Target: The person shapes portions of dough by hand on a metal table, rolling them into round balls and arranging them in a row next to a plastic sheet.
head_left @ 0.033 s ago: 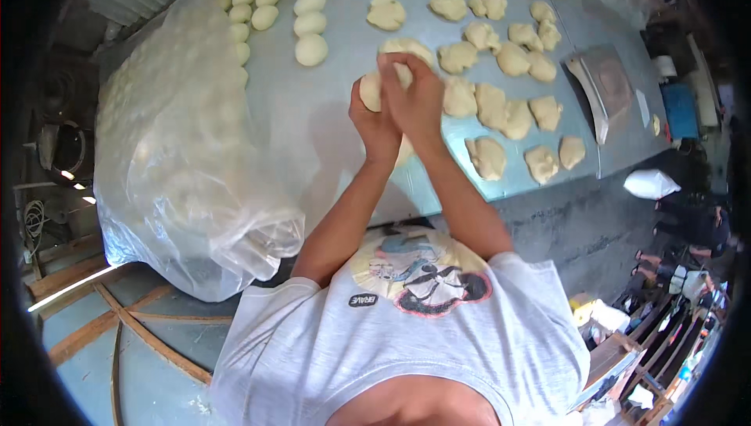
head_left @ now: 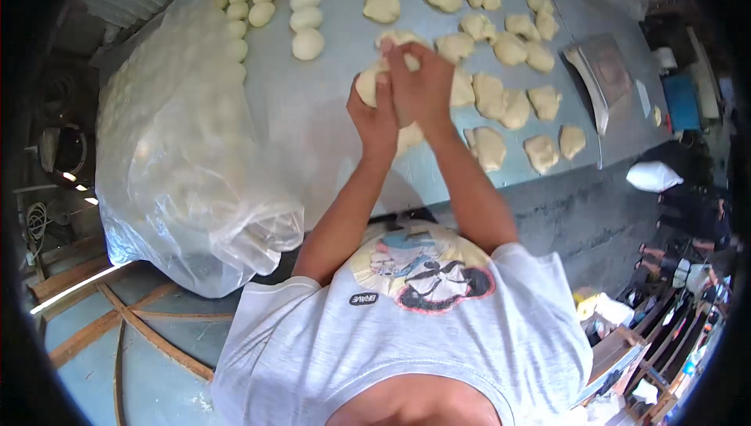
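Grey table (head_left: 313,105) seen across most of the upper view. Its left part is covered by a clear plastic sheet (head_left: 176,129), bunched at the near corner; round shapes are seen through it. A grey object with a curved pale edge (head_left: 602,82) is set at far right. Right hand (head_left: 425,86) is bent over the dough, fingers pressed to it; left hand (head_left: 375,122) is cupped around it. Held dough (head_left: 368,88) is kept above mid-table. Rough dough pieces (head_left: 489,96) are scattered rightward; smooth dough balls (head_left: 306,19) are lined up in rows beside the sheet.
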A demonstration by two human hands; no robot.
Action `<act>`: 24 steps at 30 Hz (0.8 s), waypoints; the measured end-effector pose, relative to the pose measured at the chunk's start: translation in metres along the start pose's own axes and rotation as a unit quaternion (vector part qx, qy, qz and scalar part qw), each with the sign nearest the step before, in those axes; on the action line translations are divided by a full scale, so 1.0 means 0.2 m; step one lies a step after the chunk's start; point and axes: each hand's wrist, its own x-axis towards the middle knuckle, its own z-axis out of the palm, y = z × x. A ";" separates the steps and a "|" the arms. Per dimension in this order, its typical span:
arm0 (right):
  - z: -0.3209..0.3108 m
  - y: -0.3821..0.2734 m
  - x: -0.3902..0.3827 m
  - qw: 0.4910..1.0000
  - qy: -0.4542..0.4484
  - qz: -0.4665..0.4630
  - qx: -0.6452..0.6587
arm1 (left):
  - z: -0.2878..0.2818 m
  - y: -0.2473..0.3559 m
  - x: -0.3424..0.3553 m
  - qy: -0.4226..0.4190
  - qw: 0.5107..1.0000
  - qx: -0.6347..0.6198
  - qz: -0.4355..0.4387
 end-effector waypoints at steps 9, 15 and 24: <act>-0.19 0.70 -0.86 0.928 -0.112 0.134 -0.329 | -0.34 -0.30 -0.77 0.080 0.797 -0.058 -0.596; -0.13 0.48 -0.85 0.883 -0.149 0.360 0.263 | -0.17 -0.17 -0.68 0.124 0.937 -0.096 -0.311; -0.37 0.36 -0.66 0.922 0.011 -0.183 -0.342 | -0.24 -0.04 -0.60 0.022 0.986 0.016 -0.167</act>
